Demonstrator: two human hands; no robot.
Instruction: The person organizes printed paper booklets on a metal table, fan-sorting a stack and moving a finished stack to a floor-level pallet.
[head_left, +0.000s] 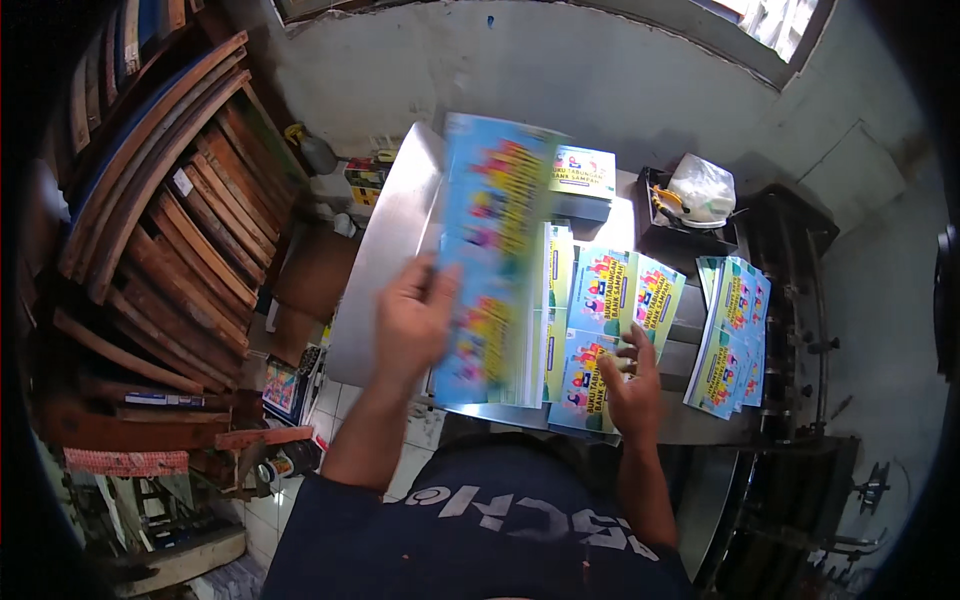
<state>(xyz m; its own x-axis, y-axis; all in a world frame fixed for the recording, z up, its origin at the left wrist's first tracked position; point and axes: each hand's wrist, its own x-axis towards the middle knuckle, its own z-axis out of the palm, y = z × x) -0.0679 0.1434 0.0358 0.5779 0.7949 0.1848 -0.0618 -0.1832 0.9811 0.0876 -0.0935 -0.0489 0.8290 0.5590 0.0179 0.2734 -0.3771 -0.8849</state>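
Observation:
My left hand [412, 312] grips the left edge of a long printed cover sheet [490, 250], blue with colourful pictures and yellow lettering. The sheet is tilted up and smeared by motion on its right side; it hides part of the pile [518, 385] under it. My right hand [632, 388] hovers over or touches similar printed sheets [597, 290] lying fanned in the middle of the table; contact is hard to tell. Its thumb and fingers are bent but apart, with nothing visible between them.
Another fanned stack of printed sheets [728, 340] lies at the right, beside a dark metal machine frame [785, 330]. Behind stands a pile of smaller printed covers [582, 172]. A black box [660, 235] holds a white plastic bag [702, 188]. Wooden frames [190, 240] fill a rack at left.

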